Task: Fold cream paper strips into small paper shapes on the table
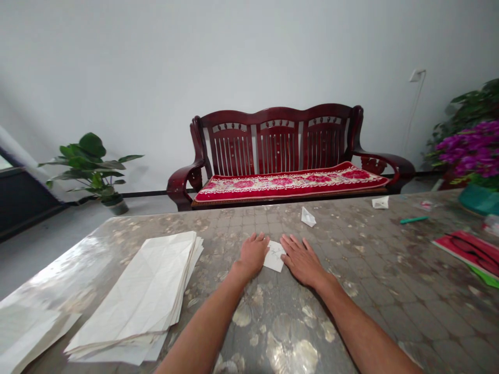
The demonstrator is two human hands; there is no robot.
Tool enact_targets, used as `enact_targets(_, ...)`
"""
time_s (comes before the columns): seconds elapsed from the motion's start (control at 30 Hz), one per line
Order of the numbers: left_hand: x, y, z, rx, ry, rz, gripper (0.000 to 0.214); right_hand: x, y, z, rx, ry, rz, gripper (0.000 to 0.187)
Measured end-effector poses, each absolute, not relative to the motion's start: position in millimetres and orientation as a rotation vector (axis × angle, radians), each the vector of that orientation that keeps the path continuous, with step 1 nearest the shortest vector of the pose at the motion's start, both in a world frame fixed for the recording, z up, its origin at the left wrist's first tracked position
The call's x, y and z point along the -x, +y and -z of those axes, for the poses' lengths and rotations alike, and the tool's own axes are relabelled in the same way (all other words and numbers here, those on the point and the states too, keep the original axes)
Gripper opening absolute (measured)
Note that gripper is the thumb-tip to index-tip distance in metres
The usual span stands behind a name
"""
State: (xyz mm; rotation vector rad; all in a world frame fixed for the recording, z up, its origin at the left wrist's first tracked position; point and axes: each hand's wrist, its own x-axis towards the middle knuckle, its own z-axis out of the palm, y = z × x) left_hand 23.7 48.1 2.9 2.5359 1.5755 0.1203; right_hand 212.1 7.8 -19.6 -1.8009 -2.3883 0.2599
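Note:
A small white square of paper with faint dark marks lies on the patterned table. My left hand rests flat on its left edge, the fingers stretched away from me. On the opposite side, my right hand lies flat with its fingertips over the paper's right edge. Neither hand grips anything. Beyond them sits a folded white paper boat. Part of the square is hidden beneath the fingers.
To the left lie a stack of creased white paper and more sheets. At the right are another folded paper piece, a teal pen, a red booklet and purple flowers. Behind stands a wooden bench.

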Motion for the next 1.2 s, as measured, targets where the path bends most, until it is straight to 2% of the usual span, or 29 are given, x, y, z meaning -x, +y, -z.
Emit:
enact_targets(0.13, -19, 67, -15, -2.563, 1.397, -0.07, 0.03, -212, 8, 19, 1.786, -2.37, -0.295, 0.056)
enact_targets(0.43, -11, 70, -16, -2.398, 1.386, -0.052, 0.046, -221, 11, 24, 1.695, -2.255, -0.315, 0.05)
enact_targets(0.57, -6, 61, -10, -2.243, 1.462, -0.107, 0.031, -224, 16, 33, 1.633, -2.164, -0.326, 0.045)
enact_targets(0.77, 3, 43, 4, -2.056, 1.557, -0.476, 0.014, -235, 24, 42, 1.396, -1.754, -0.559, 0.046)
enact_targets(0.87, 5, 38, 14, -1.863, 1.543, -0.803, 0.014, -233, 25, 41, 1.217, -1.576, -0.748, 0.058)
enact_targets(0.97, 1, 36, 22, -1.511, 1.299, -1.205, 0.02, -217, 21, 38, 1.154, -1.546, -0.819, 0.07)
enact_targets(1.03, -5, 36, 25, -1.375, 1.17, -1.31, 0.024, -202, 18, 33, 1.165, -1.595, -0.766, 0.062)
enact_targets(1.17, -14, 32, 25, -1.395, 1.089, -1.279, 0.022, -187, 12, 25, 1.29, -1.721, -0.431, 0.006)
enact_targets(1.2, -14, 31, 24, -1.452, 1.107, -1.294, 0.02, -188, 11, 23, 1.29, -1.764, -0.3, 0.009)
